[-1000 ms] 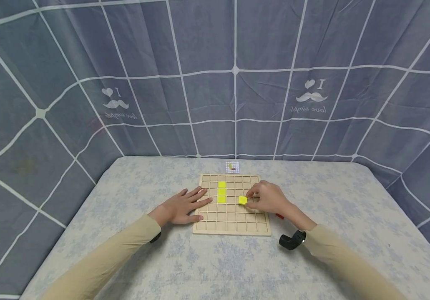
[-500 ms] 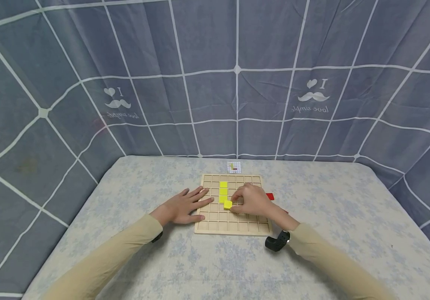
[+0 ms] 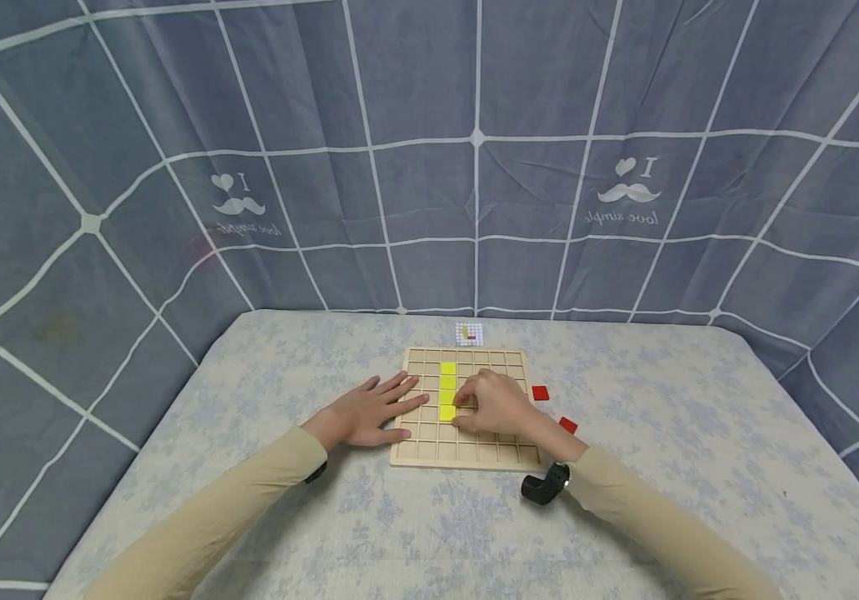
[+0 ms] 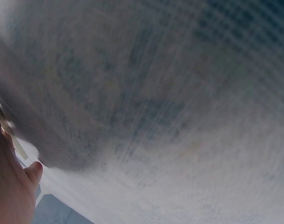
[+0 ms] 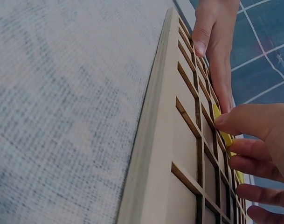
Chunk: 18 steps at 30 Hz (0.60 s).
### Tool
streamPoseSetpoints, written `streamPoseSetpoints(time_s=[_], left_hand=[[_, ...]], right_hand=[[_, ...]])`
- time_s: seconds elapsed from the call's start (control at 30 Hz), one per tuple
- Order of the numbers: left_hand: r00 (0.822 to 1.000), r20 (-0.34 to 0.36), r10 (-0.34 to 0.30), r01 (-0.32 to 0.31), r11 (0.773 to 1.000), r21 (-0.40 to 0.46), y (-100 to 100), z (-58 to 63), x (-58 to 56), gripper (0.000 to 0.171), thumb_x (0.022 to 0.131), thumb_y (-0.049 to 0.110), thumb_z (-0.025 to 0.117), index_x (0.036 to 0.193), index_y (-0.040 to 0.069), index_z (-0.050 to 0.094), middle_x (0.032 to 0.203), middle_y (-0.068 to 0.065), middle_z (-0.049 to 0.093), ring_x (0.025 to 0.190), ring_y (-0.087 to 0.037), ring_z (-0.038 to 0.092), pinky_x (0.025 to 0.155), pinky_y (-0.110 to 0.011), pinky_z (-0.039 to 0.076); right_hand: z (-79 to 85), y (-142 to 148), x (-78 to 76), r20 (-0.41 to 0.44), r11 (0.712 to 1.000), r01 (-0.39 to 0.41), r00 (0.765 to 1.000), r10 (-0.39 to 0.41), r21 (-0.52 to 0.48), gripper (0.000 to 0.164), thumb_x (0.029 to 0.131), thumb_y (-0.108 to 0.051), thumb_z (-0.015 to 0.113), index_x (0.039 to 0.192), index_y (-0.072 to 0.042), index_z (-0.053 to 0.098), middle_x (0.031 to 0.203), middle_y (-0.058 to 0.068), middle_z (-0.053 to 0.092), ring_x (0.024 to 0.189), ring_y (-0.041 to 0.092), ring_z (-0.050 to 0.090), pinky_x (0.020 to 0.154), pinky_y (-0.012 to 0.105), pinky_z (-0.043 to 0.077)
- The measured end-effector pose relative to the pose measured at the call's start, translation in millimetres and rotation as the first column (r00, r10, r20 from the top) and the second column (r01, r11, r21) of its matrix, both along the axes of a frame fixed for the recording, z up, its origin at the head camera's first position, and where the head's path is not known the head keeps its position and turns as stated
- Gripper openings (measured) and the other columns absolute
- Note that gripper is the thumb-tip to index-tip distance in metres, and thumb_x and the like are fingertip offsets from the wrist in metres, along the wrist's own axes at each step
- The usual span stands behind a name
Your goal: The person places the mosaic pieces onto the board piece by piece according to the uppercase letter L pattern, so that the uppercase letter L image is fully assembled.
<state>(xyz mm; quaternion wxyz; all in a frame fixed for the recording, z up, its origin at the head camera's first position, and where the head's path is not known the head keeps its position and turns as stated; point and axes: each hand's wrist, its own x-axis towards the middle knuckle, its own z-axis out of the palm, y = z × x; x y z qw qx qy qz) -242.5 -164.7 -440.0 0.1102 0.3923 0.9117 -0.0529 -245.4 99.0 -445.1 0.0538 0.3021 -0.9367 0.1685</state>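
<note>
My right hand [image 3: 496, 403] pinches a yellow square tile [image 3: 447, 413] between thumb and fingertips. This tile sits at the near end of a straight column of yellow tiles [image 3: 448, 369] on the gridded wooden board [image 3: 466, 467]. In the right wrist view, the thumb and index finger touch the edges of the yellow tile [image 5: 224, 133], which appears level with the cells. Fingers spread, my left hand [image 3: 365, 412] rests across the board's left edge. Only part of the left hand [image 4: 13, 186] shows in the left wrist view.
Two red tiles [image 3: 540, 392] lie on the cloth right of the board, the nearer one beside my right wrist. A small printed grid card [image 3: 470, 334] lies beyond the board's far edge. Grey-blue curtains [image 3: 429, 192] stand behind the table.
My right hand has carried the yellow tile leftward and set it against the near end of the yellow column. The red tiles came out from behind the arm. My left hand stays put.
</note>
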Motion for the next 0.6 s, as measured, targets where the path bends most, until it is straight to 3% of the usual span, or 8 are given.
streamPoseSetpoints(time_s=[0.6], left_hand=[[1.0, 0.001, -0.001, 0.001, 1.0, -0.005, 0.4, 1.0, 0.8, 0.065, 0.099, 0.059, 0.032, 0.155, 0.031, 0.015, 0.164, -0.003, 0.006, 0.151, -0.026, 0.006, 0.117, -0.056, 0.02]], right_hand=[[-0.9, 0.3, 0.0, 0.01, 1.0, -0.014, 1.0, 0.014, -0.016, 0.021, 0.071, -0.038, 0.08, 0.084, -0.022, 0.078, 0.084, -0.013, 0.071, 0.075, 0.005, 0.054, 0.058, 0.019, 0.042]])
